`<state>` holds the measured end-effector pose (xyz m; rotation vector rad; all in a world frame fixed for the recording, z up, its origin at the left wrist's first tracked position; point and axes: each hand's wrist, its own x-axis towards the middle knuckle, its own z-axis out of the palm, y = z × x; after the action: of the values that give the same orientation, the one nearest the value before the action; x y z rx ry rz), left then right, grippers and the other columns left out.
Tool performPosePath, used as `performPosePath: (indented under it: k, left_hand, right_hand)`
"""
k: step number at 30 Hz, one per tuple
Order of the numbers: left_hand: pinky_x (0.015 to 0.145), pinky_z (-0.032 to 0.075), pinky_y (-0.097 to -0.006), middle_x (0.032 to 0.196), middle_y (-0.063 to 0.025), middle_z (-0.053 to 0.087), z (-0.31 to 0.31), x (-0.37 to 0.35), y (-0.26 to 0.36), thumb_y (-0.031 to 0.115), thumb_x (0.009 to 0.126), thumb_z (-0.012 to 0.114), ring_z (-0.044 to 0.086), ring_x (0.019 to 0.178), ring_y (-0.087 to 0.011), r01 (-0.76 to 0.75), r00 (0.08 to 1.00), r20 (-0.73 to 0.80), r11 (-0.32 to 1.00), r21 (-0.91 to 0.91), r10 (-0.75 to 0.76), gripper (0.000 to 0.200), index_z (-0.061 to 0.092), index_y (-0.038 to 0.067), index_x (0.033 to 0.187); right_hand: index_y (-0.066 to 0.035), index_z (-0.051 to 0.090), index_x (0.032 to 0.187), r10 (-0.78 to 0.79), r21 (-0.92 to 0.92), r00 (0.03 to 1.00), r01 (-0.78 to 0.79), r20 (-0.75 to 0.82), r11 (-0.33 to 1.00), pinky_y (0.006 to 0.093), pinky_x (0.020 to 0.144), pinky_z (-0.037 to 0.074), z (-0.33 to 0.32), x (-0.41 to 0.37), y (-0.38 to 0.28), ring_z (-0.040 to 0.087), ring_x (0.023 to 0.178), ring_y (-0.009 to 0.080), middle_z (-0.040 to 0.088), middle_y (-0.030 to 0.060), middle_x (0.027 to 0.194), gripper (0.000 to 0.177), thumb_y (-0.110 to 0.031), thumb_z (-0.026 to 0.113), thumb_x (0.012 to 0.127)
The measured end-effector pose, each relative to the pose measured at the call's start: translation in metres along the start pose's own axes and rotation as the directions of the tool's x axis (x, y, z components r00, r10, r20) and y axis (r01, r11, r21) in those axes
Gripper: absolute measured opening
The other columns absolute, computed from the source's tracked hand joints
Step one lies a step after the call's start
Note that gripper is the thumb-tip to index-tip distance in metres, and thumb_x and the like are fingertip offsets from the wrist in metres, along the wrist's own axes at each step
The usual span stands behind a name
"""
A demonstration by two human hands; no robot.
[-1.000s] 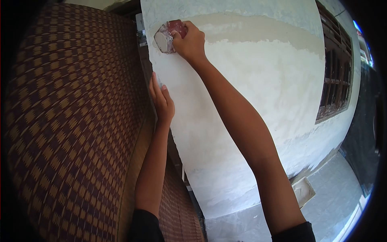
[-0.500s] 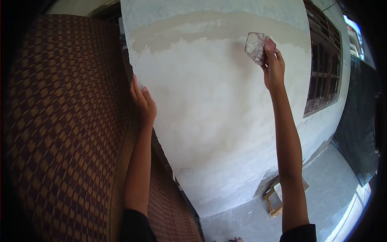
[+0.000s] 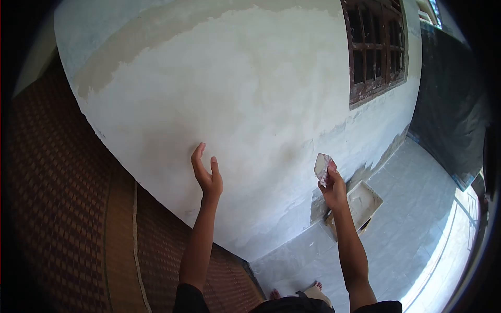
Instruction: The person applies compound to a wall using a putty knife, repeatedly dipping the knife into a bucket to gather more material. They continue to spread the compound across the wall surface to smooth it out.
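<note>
My right hand (image 3: 334,190) grips a flat, reddish putty scraper (image 3: 322,166) smeared with white, its broad end pointing up and left. It is held out in front of the lower part of the white wall (image 3: 250,109). Further left, my left hand (image 3: 207,172) is raised with the fingers up and the thumb apart, holding nothing. A faint shadow lies on the wall beside its fingertips. Across the wall's top runs a greyish-beige band (image 3: 125,47) with a ragged lower edge.
A shallow tray (image 3: 373,213) with whitish paste inside stands on the grey tiled floor (image 3: 412,208) below my right hand. Brown woven matting (image 3: 62,177) hangs along the left. A barred wooden window (image 3: 385,47) and a dark sheet (image 3: 443,99) are at right. My feet (image 3: 317,285) show below.
My right hand has come down from high on the wall with the scraper. My left hand has left the wall's left edge and is now in front of the wall. The view has shifted right and down.
</note>
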<state>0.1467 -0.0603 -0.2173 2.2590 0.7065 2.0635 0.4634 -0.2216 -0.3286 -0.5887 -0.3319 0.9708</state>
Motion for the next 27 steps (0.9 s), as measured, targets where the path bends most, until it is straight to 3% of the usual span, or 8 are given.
performPosePath:
  k: [1,2,4,6,7,10,15,27]
  left_hand:
    - [0.107,0.038,-0.044,0.132,-0.0168,0.055,0.028,-0.022,0.004,0.007,0.096,0.051,0.052,0.124,-0.0299,0.093,0.994,0.074,0.99,-0.102,-0.086,0.041,0.046,0.0,0.136]
    - [0.107,0.038,-0.0428,0.131,-0.0163,0.055,0.054,-0.044,0.01,0.008,0.096,0.051,0.053,0.123,-0.0283,0.179,0.979,0.125,0.973,-0.147,-0.161,0.04,0.046,0.0,0.136]
    - [0.107,0.039,-0.0417,0.131,-0.0159,0.056,0.106,-0.082,0.024,0.008,0.097,0.051,0.053,0.123,-0.0266,0.291,0.942,0.227,0.936,-0.197,-0.245,0.04,0.047,0.001,0.136]
    - [0.106,0.04,-0.0386,0.132,-0.0154,0.056,0.156,-0.117,0.039,0.008,0.099,0.048,0.053,0.123,-0.0243,0.505,0.85,0.342,0.801,-0.321,-0.399,0.038,0.048,0.001,0.136]
    - [0.106,0.04,-0.0386,0.132,-0.0154,0.056,0.18,-0.133,0.049,0.008,0.099,0.048,0.053,0.123,-0.0243,0.536,0.828,0.379,0.781,-0.32,-0.412,0.038,0.048,0.001,0.136]
    - [0.105,0.041,-0.0362,0.131,-0.0149,0.056,0.246,-0.176,0.076,0.012,0.103,0.045,0.053,0.122,-0.0227,0.704,0.699,0.518,0.603,-0.377,-0.492,0.036,0.048,0.001,0.137]
    - [0.106,0.041,-0.0343,0.13,-0.0151,0.057,0.335,-0.26,0.106,0.015,0.103,0.048,0.054,0.121,-0.0223,0.815,0.563,0.66,0.466,-0.344,-0.497,0.038,0.047,0.0,0.138]
    - [0.1,0.043,-0.0342,0.126,-0.0147,0.059,0.436,-0.49,0.097,0.014,0.1,0.053,0.058,0.116,-0.0226,0.979,0.093,0.795,0.202,0.037,-0.599,0.038,0.049,0.002,0.136]
  right_hand:
    - [-0.015,0.059,0.117,0.016,0.001,0.997,-0.016,-0.081,1.0,0.0313,0.084,0.046,-0.022,-0.001,-0.006,0.061,0.095,0.0129,0.066,-0.0017,0.108,0.021,-0.021,0.057,0.098]
    - [-0.012,0.053,0.129,0.028,0.025,0.992,-0.025,-0.124,0.999,0.0338,0.09,0.048,-0.045,0.0,-0.012,0.06,0.107,0.0165,0.063,0.0032,0.12,0.031,-0.018,0.055,0.099]
    - [-0.014,0.056,0.123,-0.021,0.025,0.986,0.026,-0.168,0.999,0.0355,0.087,0.047,-0.081,-0.002,-0.029,0.061,0.101,0.0154,0.065,0.0005,0.112,0.025,-0.019,0.056,0.098]
    - [-0.015,0.057,0.119,-0.063,0.01,0.985,0.065,-0.162,0.998,0.0378,0.086,0.046,-0.118,0.001,-0.05,0.061,0.096,0.0147,0.066,-0.0013,0.106,0.021,-0.02,0.055,0.098]
    - [-0.015,0.056,0.121,-0.048,-0.011,0.956,0.047,-0.289,0.999,0.0361,0.086,0.047,-0.121,-0.003,-0.065,0.062,0.097,0.0148,0.066,-0.0002,0.107,0.023,-0.019,0.054,0.099]
    - [-0.014,0.056,0.123,-0.059,-0.025,0.923,0.053,-0.379,0.998,0.0374,0.089,0.047,-0.173,0.002,-0.092,0.062,0.099,0.0158,0.066,0.0006,0.109,0.024,-0.019,0.054,0.099]
    - [-0.015,0.055,0.126,-0.113,-0.051,0.884,0.101,-0.454,0.994,0.0413,0.094,0.048,-0.237,0.008,-0.127,0.062,0.102,0.0189,0.065,0.0014,0.111,0.027,-0.019,0.054,0.1]
    - [-0.012,0.055,0.127,-0.073,-0.287,0.687,-0.204,-0.723,0.936,0.0395,0.092,0.049,-0.419,0.057,-0.107,0.062,0.103,0.0167,0.063,0.0027,0.114,0.029,-0.017,0.059,0.098]
